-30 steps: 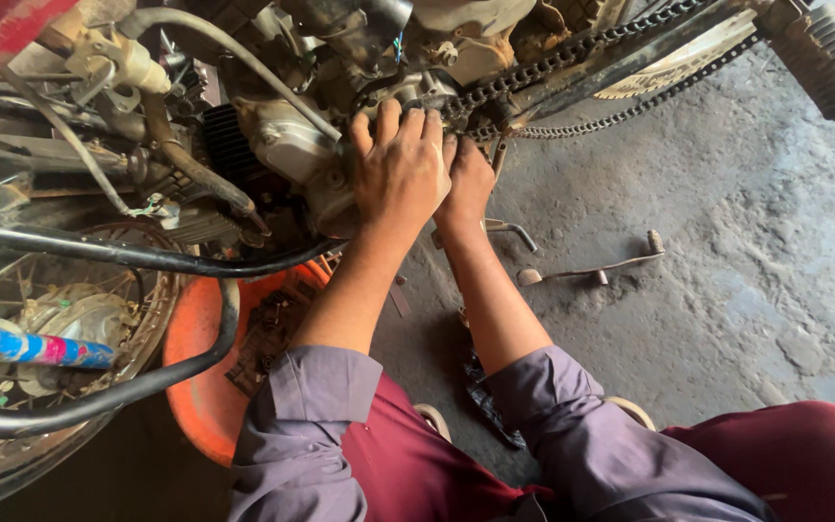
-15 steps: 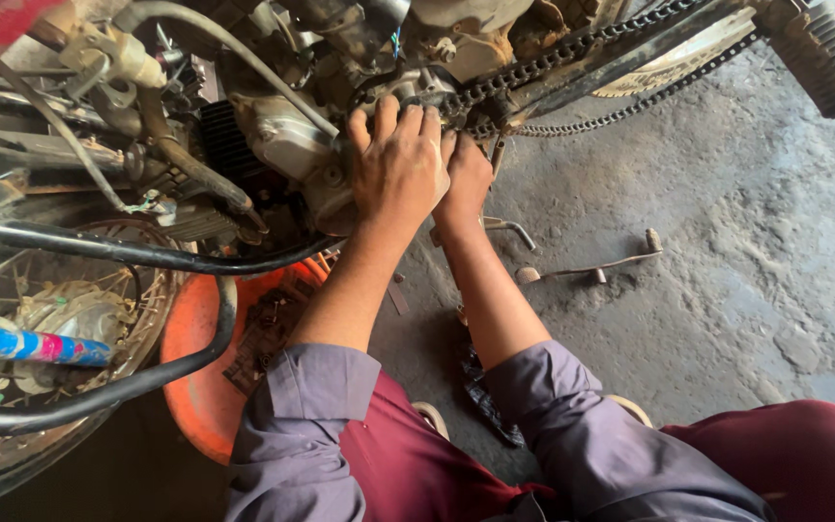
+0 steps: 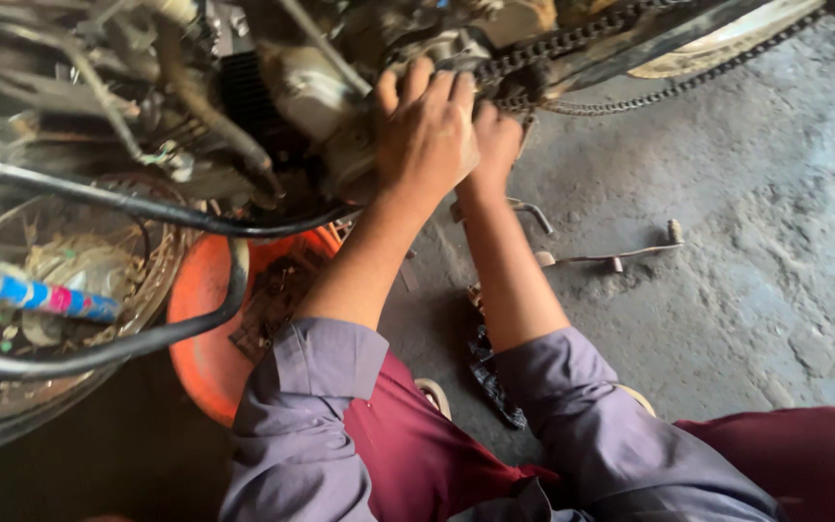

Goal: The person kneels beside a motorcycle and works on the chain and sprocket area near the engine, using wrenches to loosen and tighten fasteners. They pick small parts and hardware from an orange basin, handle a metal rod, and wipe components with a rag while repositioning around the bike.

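Observation:
A motorcycle lies in front of me with its engine [image 3: 316, 87] facing me. My left hand [image 3: 427, 126] is spread over the engine's side cover [image 3: 350, 159], its fingers curled over the cover's top edge. Just right of it and partly under it, my right hand [image 3: 497, 145] reaches in where the drive chain [image 3: 572, 41] meets the engine. Its fingers are hidden. Both forearms are bare, with purple sleeves rolled up.
An orange basin [image 3: 200, 338] with dirty parts sits under the engine. A spoked wheel [image 3: 70, 261] and a bar with a coloured grip [image 3: 50, 297] fill the left. A bent metal lever [image 3: 611, 256], a small tool [image 3: 531, 210] and a black rag [image 3: 490, 372] lie on the concrete floor.
Both hands stay on the same spot of the engine. The view has shifted slightly, so the engine and hands sit a little higher in frame.

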`<state>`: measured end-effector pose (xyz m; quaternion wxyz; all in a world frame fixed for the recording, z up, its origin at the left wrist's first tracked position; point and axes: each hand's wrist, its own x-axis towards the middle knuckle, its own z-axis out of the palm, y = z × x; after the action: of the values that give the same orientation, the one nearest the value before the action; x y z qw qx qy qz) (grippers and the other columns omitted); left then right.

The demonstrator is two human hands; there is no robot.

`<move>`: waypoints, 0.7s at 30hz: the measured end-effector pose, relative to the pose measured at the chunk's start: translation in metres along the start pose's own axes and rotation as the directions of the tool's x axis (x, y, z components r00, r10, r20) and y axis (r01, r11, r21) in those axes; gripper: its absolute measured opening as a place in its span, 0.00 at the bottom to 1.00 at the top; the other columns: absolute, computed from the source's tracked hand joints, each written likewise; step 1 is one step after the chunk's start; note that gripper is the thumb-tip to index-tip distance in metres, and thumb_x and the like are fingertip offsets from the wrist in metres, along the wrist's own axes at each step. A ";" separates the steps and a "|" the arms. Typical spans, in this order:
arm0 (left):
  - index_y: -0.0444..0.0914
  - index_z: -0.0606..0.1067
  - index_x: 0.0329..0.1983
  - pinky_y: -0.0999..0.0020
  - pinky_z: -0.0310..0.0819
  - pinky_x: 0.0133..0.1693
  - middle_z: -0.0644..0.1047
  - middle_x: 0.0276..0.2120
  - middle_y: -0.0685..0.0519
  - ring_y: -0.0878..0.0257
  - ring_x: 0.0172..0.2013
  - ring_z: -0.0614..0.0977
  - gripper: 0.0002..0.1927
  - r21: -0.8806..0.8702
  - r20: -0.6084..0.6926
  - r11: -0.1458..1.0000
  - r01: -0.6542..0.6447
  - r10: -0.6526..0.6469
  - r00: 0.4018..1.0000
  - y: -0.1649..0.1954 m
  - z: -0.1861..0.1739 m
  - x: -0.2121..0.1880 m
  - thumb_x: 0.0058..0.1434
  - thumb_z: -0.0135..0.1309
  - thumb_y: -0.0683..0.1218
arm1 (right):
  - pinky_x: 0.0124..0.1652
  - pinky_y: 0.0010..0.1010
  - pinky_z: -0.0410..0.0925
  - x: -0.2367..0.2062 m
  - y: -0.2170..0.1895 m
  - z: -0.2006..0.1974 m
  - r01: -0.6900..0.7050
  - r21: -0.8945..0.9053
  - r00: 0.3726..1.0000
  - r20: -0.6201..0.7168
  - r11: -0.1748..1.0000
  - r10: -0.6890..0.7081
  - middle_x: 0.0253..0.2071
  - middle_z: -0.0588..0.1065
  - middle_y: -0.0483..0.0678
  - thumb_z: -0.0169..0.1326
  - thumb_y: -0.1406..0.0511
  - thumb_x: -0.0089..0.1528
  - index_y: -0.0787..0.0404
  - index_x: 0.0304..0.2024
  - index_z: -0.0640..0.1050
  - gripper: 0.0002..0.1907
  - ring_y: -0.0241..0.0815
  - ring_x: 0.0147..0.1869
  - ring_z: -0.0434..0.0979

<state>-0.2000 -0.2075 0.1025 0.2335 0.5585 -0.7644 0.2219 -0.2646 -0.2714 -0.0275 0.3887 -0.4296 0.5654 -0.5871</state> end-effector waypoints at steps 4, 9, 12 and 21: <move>0.38 0.78 0.54 0.50 0.63 0.55 0.81 0.50 0.49 0.51 0.56 0.75 0.22 -0.327 -0.054 0.943 -0.063 0.048 0.997 -0.005 -0.028 -0.003 0.53 0.54 0.38 | 0.39 0.43 0.72 0.001 0.007 -0.009 0.098 0.154 0.995 0.016 0.983 -0.102 0.35 0.82 0.64 0.48 0.62 0.64 0.71 0.37 0.80 0.16 0.54 0.38 0.83; 0.37 0.75 0.61 0.60 0.75 0.61 0.79 0.54 0.46 0.53 0.56 0.80 0.24 -0.685 0.157 0.727 0.053 0.076 0.985 -0.032 -0.095 -0.038 0.60 0.49 0.34 | 0.37 0.43 0.71 -0.010 0.004 0.002 0.205 -0.122 0.962 -0.158 0.971 -0.223 0.30 0.80 0.64 0.53 0.62 0.63 0.73 0.33 0.79 0.17 0.54 0.33 0.80; 0.38 0.76 0.61 0.66 0.78 0.57 0.82 0.49 0.49 0.58 0.50 0.83 0.22 -0.787 0.450 0.562 0.256 0.238 0.861 -0.055 -0.111 -0.081 0.62 0.52 0.38 | 0.33 0.47 0.66 -0.006 -0.011 -0.003 0.113 -0.064 0.993 -0.019 0.992 -0.114 0.24 0.76 0.65 0.51 0.62 0.67 0.75 0.31 0.79 0.19 0.62 0.31 0.74; 0.41 0.80 0.53 0.31 0.47 0.64 0.69 0.65 0.45 0.45 0.71 0.58 0.27 -0.211 0.708 0.961 0.179 0.024 0.705 -0.113 -0.013 -0.266 0.51 0.63 0.56 | 0.32 0.45 0.71 -0.136 -0.006 -0.074 0.913 -0.041 0.062 0.997 0.406 -0.039 0.27 0.79 0.49 0.56 0.61 0.55 0.54 0.29 0.80 0.05 0.52 0.30 0.79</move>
<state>-0.0195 -0.0321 -0.0393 0.0056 0.5963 -0.7934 -0.1222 -0.2900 -0.1185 -0.0296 0.1689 -0.9657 0.1906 -0.0514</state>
